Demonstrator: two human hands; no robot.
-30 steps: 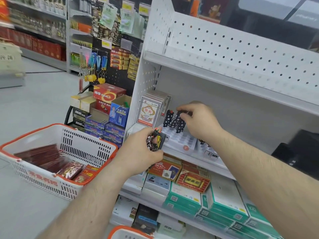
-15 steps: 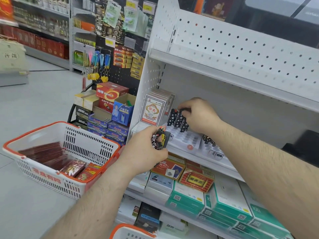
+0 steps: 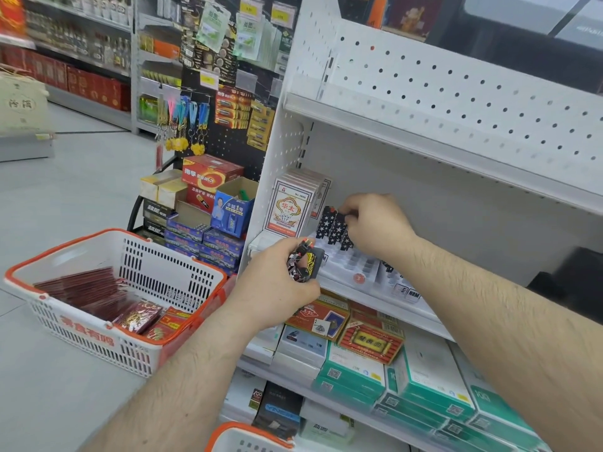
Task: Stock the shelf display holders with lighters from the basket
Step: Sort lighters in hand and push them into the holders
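A white slotted display holder [image 3: 354, 267] sits on the middle shelf. Black star-patterned lighters [image 3: 332, 228] stand upright in its back-left slots. My right hand [image 3: 375, 223] pinches the top of one of these lighters at the holder. Just in front of the holder's left end, my left hand [image 3: 277, 282] grips a small bunch of dark patterned lighters [image 3: 303, 264]. A white basket with an orange rim [image 3: 130, 252] stands on the floor at the left, with red packets inside. Another basket's orange rim [image 3: 241, 433] shows at the bottom edge.
Playing-card packs [image 3: 290, 203] lean left of the holder. A second holder [image 3: 404, 287] lies to its right. Card packs and green-white boxes [image 3: 427, 370] fill the shelf below. Battery boxes [image 3: 208, 210] stack left of the shelf unit. A perforated shelf [image 3: 456, 102] overhangs above.
My right hand has stayed at the star lighters in the holder with little shift. The left hand keeps its bunch of lighters at about the same place.
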